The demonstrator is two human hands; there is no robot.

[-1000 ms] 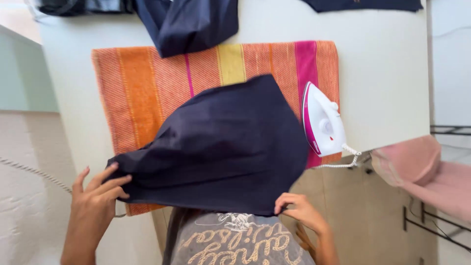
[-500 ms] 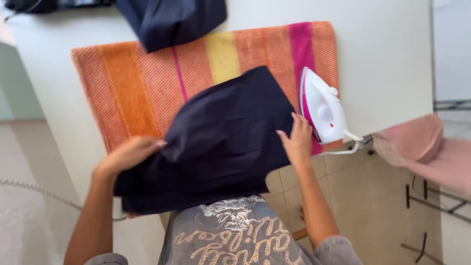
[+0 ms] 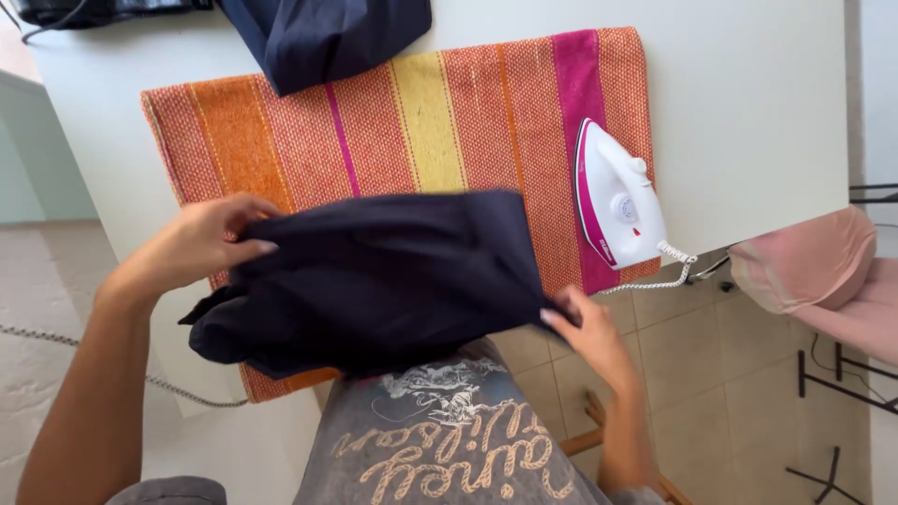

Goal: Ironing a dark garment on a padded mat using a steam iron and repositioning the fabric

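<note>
two hands hold one dark navy garment (image 3: 383,276) above the near edge of the striped orange towel (image 3: 421,122). the left hand (image 3: 201,243) pinches its left end closed, the right hand (image 3: 585,332) grips the near right corner. the cloth looks soft, light and limp, sagging between them, so edges or corners seem the best hold. a pink-and-white iron (image 3: 617,201) rests right; another dark cloth (image 3: 327,37) lies far on the white table (image 3: 748,93).
</note>
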